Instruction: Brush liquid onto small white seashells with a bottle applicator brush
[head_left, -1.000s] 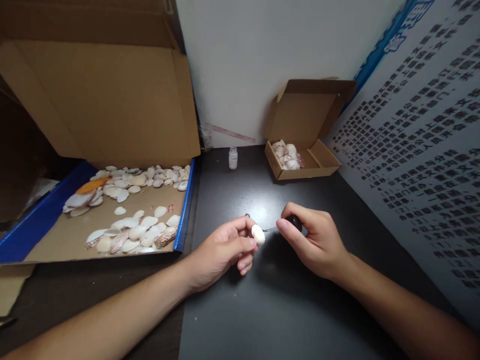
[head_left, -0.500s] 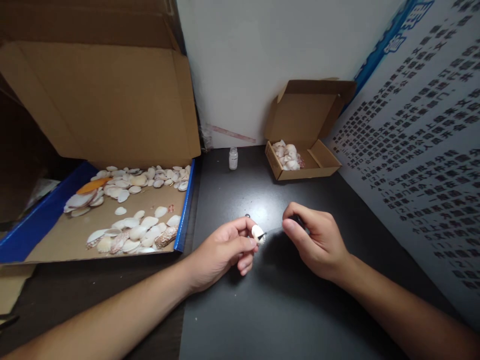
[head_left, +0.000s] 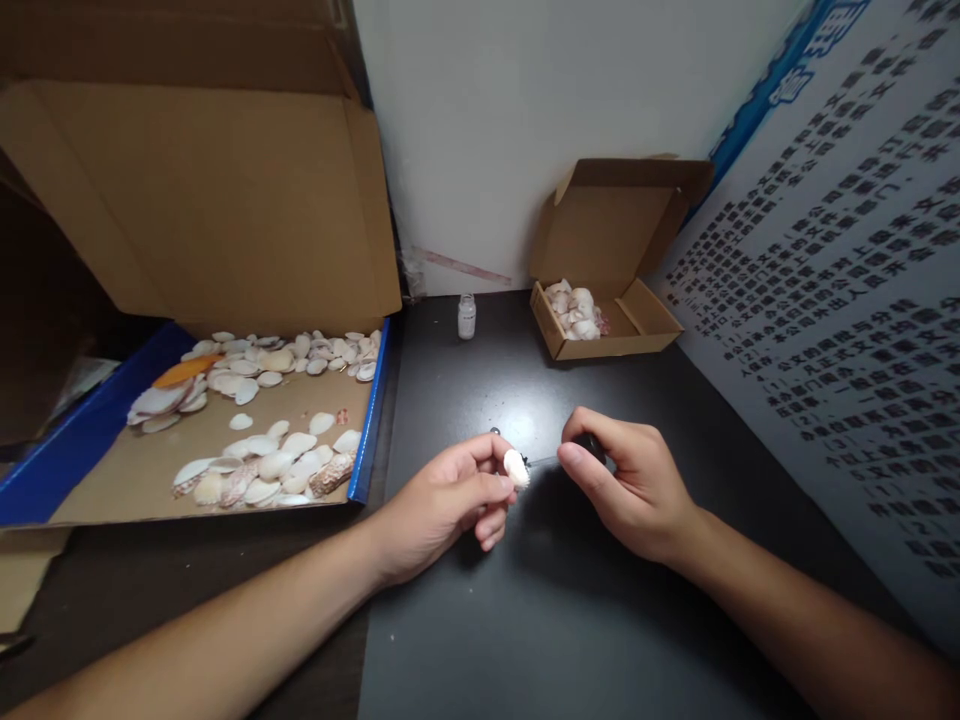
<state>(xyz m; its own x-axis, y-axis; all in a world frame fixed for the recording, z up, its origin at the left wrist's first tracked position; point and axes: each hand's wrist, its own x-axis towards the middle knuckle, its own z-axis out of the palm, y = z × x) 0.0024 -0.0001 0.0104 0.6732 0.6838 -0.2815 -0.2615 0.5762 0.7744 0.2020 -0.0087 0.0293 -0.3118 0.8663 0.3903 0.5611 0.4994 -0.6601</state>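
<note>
My left hand [head_left: 461,495] pinches a small white seashell [head_left: 517,468] between thumb and fingers, just above the dark table. A black-capped applicator brush [head_left: 541,461] is in my right hand [head_left: 634,470], its cap [head_left: 594,447] wrapped by curled fingers. From the cap a thin stem points left. Its dark tip lies at the right edge of the shell, and I cannot tell whether it touches. Behind my left fingers a small dark round thing [head_left: 495,431] partly shows.
To the left, a large open cardboard box [head_left: 142,470] with blue sides holds many shells [head_left: 277,465]. A small glass bottle [head_left: 466,318] without a cap stands near the wall. At the back right, a smaller open box [head_left: 600,348] contains shells [head_left: 577,312]. A printed sheet [head_left: 847,300] borders the right side.
The brush has shifted slightly left with my right hand, its tip going from the shell's face to its right edge. The shell looks slightly turned in my left hand.
</note>
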